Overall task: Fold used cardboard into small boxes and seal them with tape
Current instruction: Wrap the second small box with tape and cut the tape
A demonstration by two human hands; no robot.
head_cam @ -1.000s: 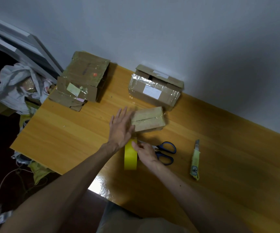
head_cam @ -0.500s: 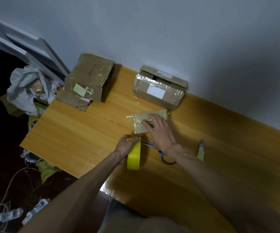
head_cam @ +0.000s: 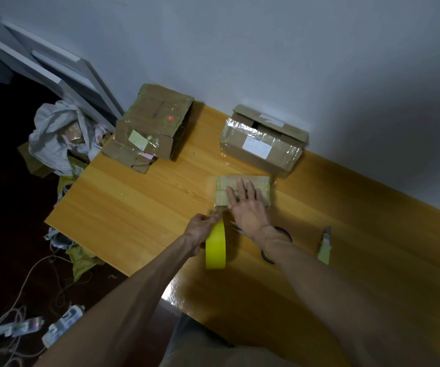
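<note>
A small folded cardboard box [head_cam: 262, 182] lies on the wooden table [head_cam: 139, 210] near the middle. My right hand [head_cam: 248, 207] lies flat on its top with the fingers spread. Just in front of the box, my left hand [head_cam: 203, 229] grips a yellow tape roll [head_cam: 215, 246] that stands on edge. A strip of clear tape runs from the roll up onto the box's near side.
Blue-handled scissors [head_cam: 279, 243] lie under my right wrist, a yellow utility knife [head_cam: 324, 246] to their right. A larger taped box [head_cam: 262, 143] stands by the wall, flattened cardboard [head_cam: 152, 125] at the table's back left. Bags and cables lie on the floor at left.
My right hand left the tape roll and came down flat on the small box. My left hand left the box and took the roll. The roll drew back from the box a little.
</note>
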